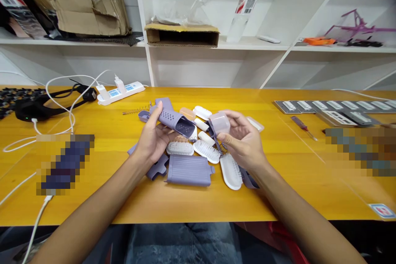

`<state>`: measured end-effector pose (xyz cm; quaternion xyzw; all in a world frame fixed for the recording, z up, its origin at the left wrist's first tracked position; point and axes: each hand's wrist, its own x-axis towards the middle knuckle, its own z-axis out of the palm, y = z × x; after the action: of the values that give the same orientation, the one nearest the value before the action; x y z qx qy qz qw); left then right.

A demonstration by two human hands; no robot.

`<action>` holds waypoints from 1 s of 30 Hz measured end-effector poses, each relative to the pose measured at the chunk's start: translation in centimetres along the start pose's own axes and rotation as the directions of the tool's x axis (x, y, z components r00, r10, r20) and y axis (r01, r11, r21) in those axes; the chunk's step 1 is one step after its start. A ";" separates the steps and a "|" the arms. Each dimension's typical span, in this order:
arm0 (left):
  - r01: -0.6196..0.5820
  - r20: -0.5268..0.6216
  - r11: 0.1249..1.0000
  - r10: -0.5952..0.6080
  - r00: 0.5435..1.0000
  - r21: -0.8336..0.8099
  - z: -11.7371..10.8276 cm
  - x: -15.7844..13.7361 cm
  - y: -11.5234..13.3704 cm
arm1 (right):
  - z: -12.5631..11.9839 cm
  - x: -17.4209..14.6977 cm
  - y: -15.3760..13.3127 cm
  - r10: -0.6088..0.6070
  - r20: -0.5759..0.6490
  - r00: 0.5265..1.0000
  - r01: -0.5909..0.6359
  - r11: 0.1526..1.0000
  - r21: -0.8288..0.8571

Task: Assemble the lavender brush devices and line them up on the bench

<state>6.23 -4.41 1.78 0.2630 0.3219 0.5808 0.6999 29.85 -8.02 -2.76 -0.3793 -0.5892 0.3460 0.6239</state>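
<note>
My left hand (154,138) is closed around a purple perforated plastic sleeve (175,120), its open end facing right. Between the thumb and fingers of my right hand (243,136) is a translucent plastic cap (220,123), with a dark purple piece beside it. Below the hands lies a flat ribbed purple panel (189,170). Several white oval bristled pieces, such as a brush head (231,172), are spread around it. A thin coil spring (136,110) sticks out left of the pile, and a white cylindrical piece (206,137) rests between the hands.
A white power strip (122,93) with cables stands at the back left near a black headset (46,105). To the right lie a screwdriver (304,128) and a long grey strip of white pieces (337,106). Shelves behind hold a cardboard box (93,14) and a bottle (243,12).
</note>
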 end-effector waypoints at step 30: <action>-0.646 0.940 -0.684 0.283 0.192 0.338 -1.3 -1.7 -1.2 | 1.6 -1.5 0.0 -0.294 0.080 0.953 0.299 0.951 -0.076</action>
<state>5.86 -6.32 0.30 0.8491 0.2550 0.3993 -0.2336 28.19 -9.20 -3.46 -0.3015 -0.6747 0.2349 0.6314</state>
